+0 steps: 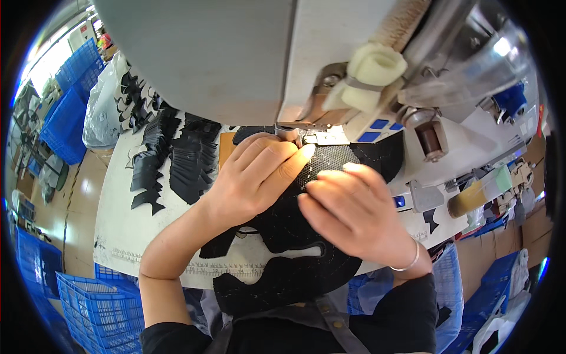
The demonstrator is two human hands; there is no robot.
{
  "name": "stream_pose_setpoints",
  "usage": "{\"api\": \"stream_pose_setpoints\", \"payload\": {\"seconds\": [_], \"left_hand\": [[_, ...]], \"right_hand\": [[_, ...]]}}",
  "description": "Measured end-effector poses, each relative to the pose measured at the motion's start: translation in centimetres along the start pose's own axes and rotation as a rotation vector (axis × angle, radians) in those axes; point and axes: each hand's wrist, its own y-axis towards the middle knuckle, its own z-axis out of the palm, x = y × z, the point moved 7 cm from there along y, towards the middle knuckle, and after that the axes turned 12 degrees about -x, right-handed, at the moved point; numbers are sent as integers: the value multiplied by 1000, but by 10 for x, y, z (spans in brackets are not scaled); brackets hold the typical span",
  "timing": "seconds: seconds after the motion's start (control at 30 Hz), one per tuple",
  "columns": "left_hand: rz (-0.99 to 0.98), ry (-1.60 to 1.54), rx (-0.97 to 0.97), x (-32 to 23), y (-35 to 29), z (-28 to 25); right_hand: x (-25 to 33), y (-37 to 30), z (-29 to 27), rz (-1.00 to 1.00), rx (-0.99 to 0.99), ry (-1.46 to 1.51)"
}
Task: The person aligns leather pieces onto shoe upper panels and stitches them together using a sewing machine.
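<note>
Under the head of a sewing machine lies a black fabric shoe upper with curved cutouts and pale stitch marks. Its grey mesh part shows between my hands, beside the needle area. My left hand has its fingers bent and pressed together on the work next to the needle, closed on the upper's edge; the fingertips are partly hidden. Over the mesh's right side is my right hand, its fingers loosely curved and somewhat apart, with nothing visible in them. The upper's near end hangs over the table edge toward my apron.
Stacks of black cut pieces lie on the white table at left. A printed ruler scale runs along its near edge. A brown thread bobbin sits at right. Blue crates stand around the table.
</note>
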Motion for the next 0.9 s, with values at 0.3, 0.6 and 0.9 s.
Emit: {"api": "stream_pose_setpoints", "payload": {"seconds": [0.3, 0.6, 0.9], "left_hand": [[-54, 20, 91, 2, 4, -1], [-30, 42, 0, 6, 0, -3], [-266, -2, 159, 31, 2, -14]], "right_hand": [[1, -1, -8, 18, -230, 82], [6, -5, 0, 27, -299, 35], [-19, -12, 11, 154, -209, 45]]}}
